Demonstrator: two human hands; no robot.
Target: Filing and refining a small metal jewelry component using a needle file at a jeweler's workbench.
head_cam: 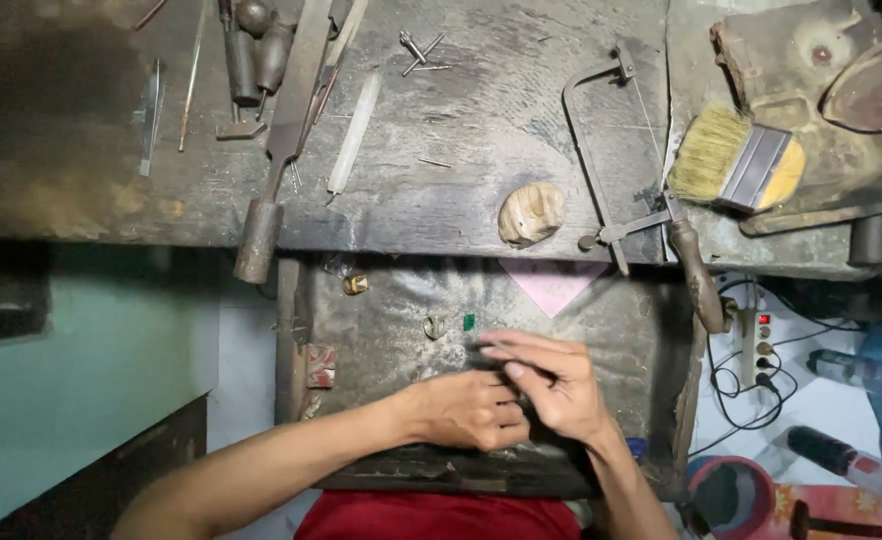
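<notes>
A scarred workbench (461, 150) filled the upper half of the frame, with a dark leather tray (381, 330) slung below it at centre. A jeweller's saw (616, 150) lay at upper right, a brush (741, 160) beside it. At lower centre the left hand (471, 410) was curled shut, though what it gripped I could not tell; the right hand (551, 380) touched it, fingers (521, 345) extended. A tiny green stone (469, 321) lay just above them, beside a small ring (434, 326)
</notes>
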